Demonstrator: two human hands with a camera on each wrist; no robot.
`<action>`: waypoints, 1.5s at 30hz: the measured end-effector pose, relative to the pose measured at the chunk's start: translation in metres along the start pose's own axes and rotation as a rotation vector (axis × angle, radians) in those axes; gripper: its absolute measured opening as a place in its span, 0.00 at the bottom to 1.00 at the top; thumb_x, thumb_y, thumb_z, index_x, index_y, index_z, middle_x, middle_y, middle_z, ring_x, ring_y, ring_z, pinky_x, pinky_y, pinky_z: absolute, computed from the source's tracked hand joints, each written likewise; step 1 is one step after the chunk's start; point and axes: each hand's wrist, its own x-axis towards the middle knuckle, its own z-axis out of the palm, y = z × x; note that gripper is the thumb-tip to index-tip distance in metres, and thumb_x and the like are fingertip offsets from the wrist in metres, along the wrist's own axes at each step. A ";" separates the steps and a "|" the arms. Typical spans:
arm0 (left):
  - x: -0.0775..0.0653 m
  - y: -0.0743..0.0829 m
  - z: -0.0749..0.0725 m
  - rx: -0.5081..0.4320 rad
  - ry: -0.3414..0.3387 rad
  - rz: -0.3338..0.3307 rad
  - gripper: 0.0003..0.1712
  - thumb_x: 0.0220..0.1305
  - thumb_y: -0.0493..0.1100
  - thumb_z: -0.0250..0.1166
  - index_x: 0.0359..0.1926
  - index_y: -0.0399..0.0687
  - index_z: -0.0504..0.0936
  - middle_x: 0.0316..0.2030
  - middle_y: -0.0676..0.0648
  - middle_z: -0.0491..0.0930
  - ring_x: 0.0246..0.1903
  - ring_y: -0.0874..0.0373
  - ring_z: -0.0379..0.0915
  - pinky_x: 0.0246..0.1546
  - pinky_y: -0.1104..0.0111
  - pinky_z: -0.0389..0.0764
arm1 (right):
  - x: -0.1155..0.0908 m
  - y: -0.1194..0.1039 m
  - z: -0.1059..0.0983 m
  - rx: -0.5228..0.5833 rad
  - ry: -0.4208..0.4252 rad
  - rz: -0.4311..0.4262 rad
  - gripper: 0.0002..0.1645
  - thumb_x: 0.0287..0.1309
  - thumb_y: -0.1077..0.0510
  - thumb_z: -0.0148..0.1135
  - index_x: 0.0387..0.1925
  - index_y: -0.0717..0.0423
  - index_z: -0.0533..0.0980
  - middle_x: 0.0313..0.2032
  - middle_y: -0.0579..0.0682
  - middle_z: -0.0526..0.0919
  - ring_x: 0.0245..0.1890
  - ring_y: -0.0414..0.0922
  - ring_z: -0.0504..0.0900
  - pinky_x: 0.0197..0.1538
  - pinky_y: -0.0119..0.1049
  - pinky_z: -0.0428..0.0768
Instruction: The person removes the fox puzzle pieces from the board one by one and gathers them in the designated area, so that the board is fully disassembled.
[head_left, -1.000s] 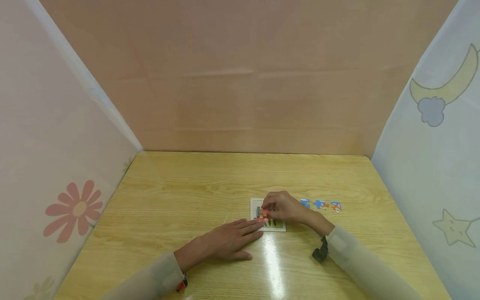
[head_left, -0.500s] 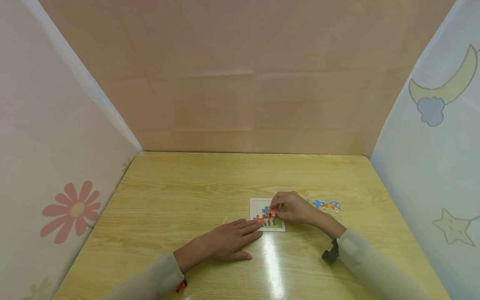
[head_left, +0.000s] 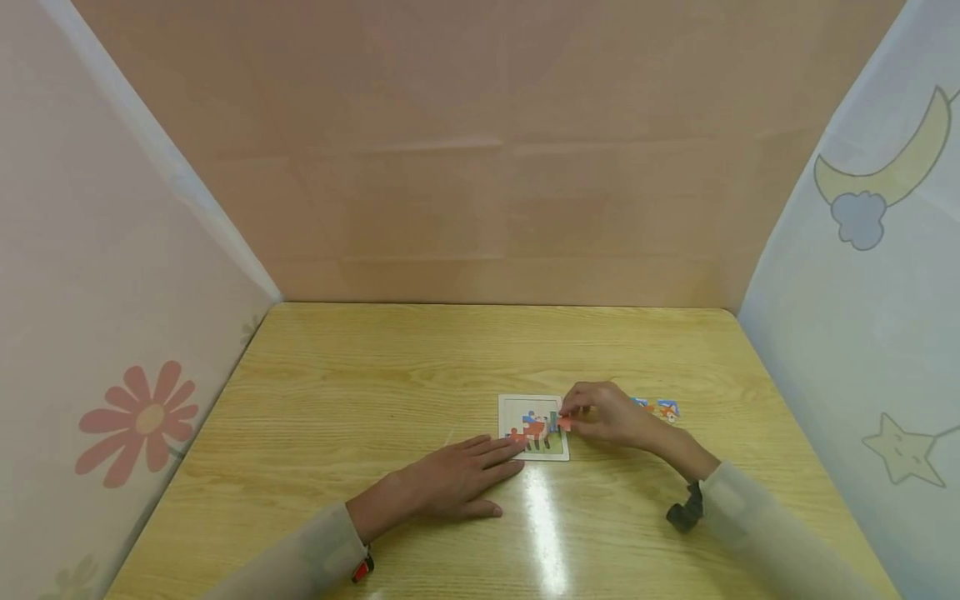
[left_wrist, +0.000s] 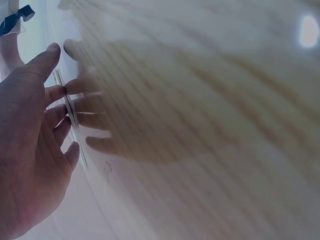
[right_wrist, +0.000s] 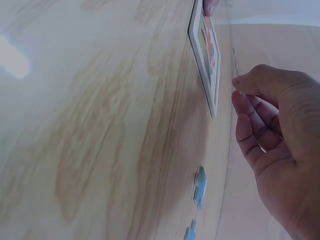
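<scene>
Behind the desk (head_left: 375,367), plain peach-brown sheet (head_left: 480,167) as back wall. Desk itself is light wood grain with a bright glare streak on the near side. Pale printed sheets left (head_left: 75,250) and right (head_left: 847,358). Two beige sleeves (head_left: 292,558) come in from the near edge. Right print: yellow moon (head_left: 892,167); left print: pink flower (head_left: 138,425).

Hands: left hand (head_left: 467,479) flat, fingers straight, fingertips at the tray's near-left corner, thumb out on the desk side. Right hand (head_left: 611,417) pinches one piece, thumb against fingers.

Puzzle tray (head_left: 525,397): square, white border, mid desk, between the hands. Dark item (head_left: 685,508) on right wrist, red-black one (head_left: 362,570) on left. Partly filled tray: fitted pieces (head_left: 535,430) orange, white, some blue.

Loose pieces (head_left: 667,409) lie on desk right of tray, partly behind right hand. Held piece (head_left: 565,424), orange, shows over tray's right edge; right wrist view has it raised off the desk, nearly edge-on.
</scene>
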 end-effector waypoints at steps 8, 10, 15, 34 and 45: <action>0.000 -0.001 0.000 -0.009 -0.005 0.002 0.41 0.84 0.66 0.44 0.85 0.50 0.56 0.85 0.46 0.49 0.83 0.53 0.46 0.82 0.58 0.54 | -0.014 0.000 -0.008 -0.035 0.021 0.006 0.13 0.52 0.72 0.78 0.38 0.55 0.88 0.39 0.47 0.89 0.36 0.42 0.86 0.36 0.37 0.88; 0.000 -0.001 0.000 -0.012 -0.009 0.001 0.41 0.84 0.66 0.43 0.85 0.50 0.55 0.85 0.47 0.49 0.83 0.53 0.46 0.82 0.58 0.54 | -0.018 0.001 -0.010 -0.038 0.030 0.006 0.14 0.51 0.73 0.78 0.38 0.56 0.88 0.39 0.48 0.89 0.36 0.42 0.86 0.36 0.38 0.87; 0.001 0.000 0.000 -0.020 -0.014 0.000 0.40 0.84 0.66 0.43 0.85 0.50 0.56 0.85 0.47 0.50 0.83 0.53 0.47 0.82 0.59 0.54 | -0.027 0.003 -0.016 -0.042 0.032 0.028 0.16 0.49 0.75 0.77 0.39 0.57 0.88 0.39 0.47 0.89 0.35 0.41 0.86 0.36 0.36 0.87; 0.000 0.001 -0.002 -0.020 -0.001 0.004 0.40 0.84 0.65 0.43 0.85 0.50 0.56 0.85 0.47 0.49 0.83 0.53 0.46 0.83 0.59 0.53 | -0.055 0.010 -0.028 -0.046 0.042 -0.001 0.16 0.48 0.74 0.80 0.38 0.56 0.88 0.36 0.47 0.88 0.32 0.39 0.86 0.33 0.31 0.87; 0.000 0.003 -0.004 -0.030 -0.018 -0.009 0.40 0.84 0.65 0.44 0.85 0.50 0.55 0.85 0.47 0.48 0.83 0.54 0.45 0.83 0.59 0.52 | -0.065 0.012 -0.030 -0.086 0.054 0.028 0.16 0.47 0.73 0.81 0.35 0.53 0.89 0.35 0.45 0.89 0.34 0.40 0.87 0.36 0.29 0.87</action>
